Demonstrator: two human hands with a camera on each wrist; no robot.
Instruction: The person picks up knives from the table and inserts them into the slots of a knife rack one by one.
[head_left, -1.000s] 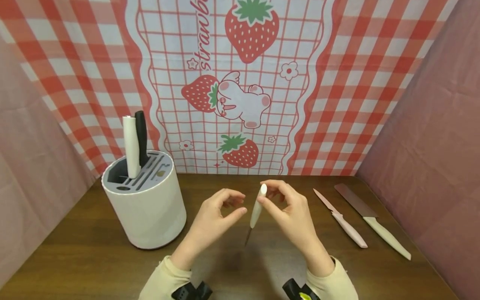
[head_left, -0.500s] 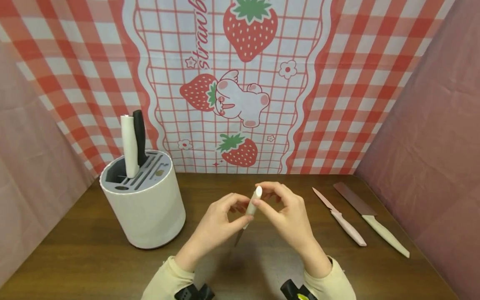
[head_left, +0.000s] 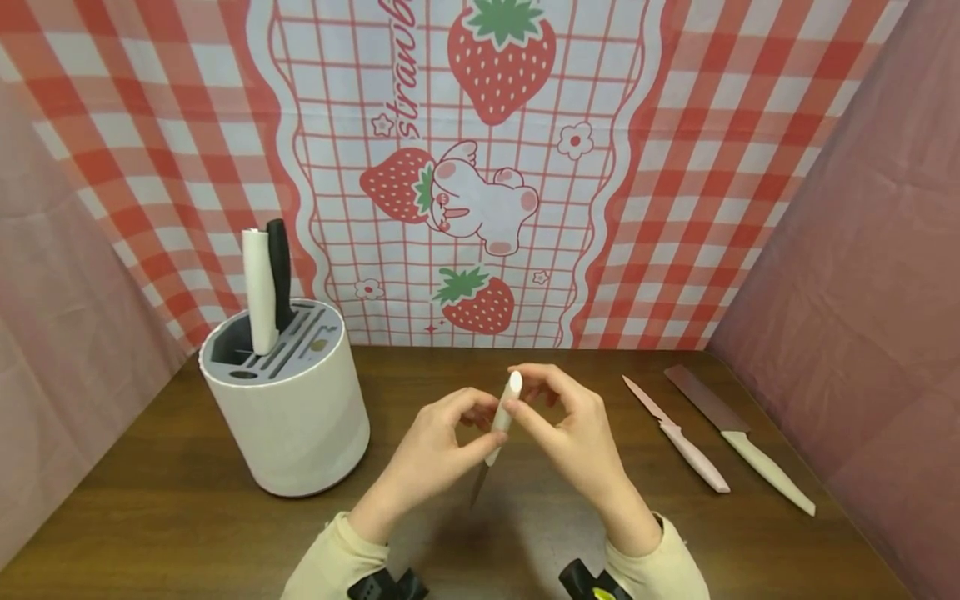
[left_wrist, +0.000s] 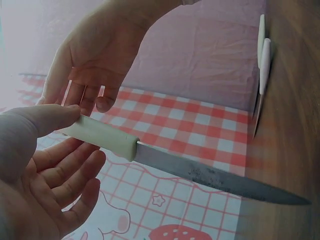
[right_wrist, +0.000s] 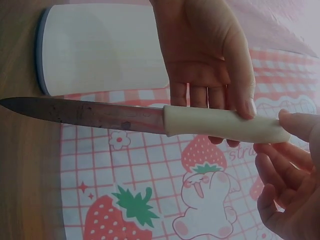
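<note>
A knife with an off-white handle [head_left: 503,417] hangs in front of me, its blade pointing down and slightly left over the table. My right hand [head_left: 577,429] pinches the butt end of the handle between thumb and fingertips. Lower on the same handle, my left hand [head_left: 438,442] has its thumb on one side and its fingers on the other. Dark marks show on the knife's blade [left_wrist: 215,174] in the left wrist view. The right wrist view has the whole knife [right_wrist: 215,123] side-on, with both hands around its handle.
A white round knife block [head_left: 292,433] stands at the left, holding a white-handled knife [head_left: 259,292] and a black-handled one [head_left: 280,271]. On the right of the wooden table [head_left: 150,542] lie a small pink knife [head_left: 690,450] and a broad-bladed cleaver [head_left: 765,467].
My left hand has moved right and taken hold of the knife's handle. The knife has shifted slightly left, and my right hand has kept its pinch on the butt end.
</note>
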